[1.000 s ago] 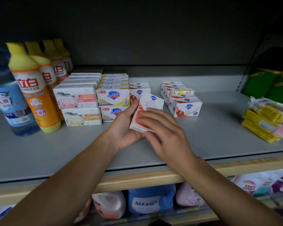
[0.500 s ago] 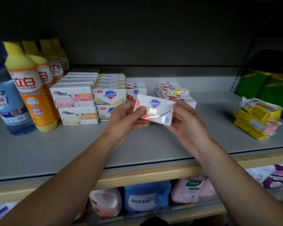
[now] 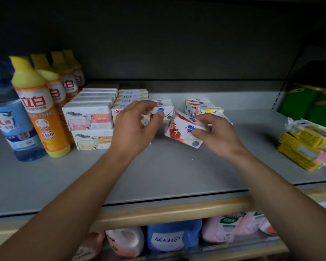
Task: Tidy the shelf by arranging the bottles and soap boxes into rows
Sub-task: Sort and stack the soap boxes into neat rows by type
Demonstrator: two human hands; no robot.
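My right hand [image 3: 215, 134] grips a white soap box with a red fruit print [image 3: 183, 131], tilted just above the grey shelf [image 3: 177, 176]. My left hand [image 3: 135, 127] reaches to the short row of matching white-red boxes [image 3: 165, 109], fingers curled over the front box's top and thumb on its face. To the right, another row of these boxes [image 3: 198, 104] has a yellow-white box [image 3: 213, 111] lying on it. At the left are stacked sheep-print soap boxes [image 3: 88, 117], yellow-trimmed boxes [image 3: 132, 95] partly hidden by my left hand, and a row of yellow dish-soap bottles [image 3: 40, 113].
A large blue bottle [image 3: 9, 117] stands at the far left. Yellow wrapped packs [image 3: 307, 146] lie in a loose pile at the right, with green boxes [image 3: 305, 102] behind a divider. Detergent jugs [image 3: 173, 240] fill the shelf below. The shelf's front edge is tan.
My left hand let go of the white-red box and moved left to the row's front box. My right hand alone keeps the box and has lowered it toward the shelf.
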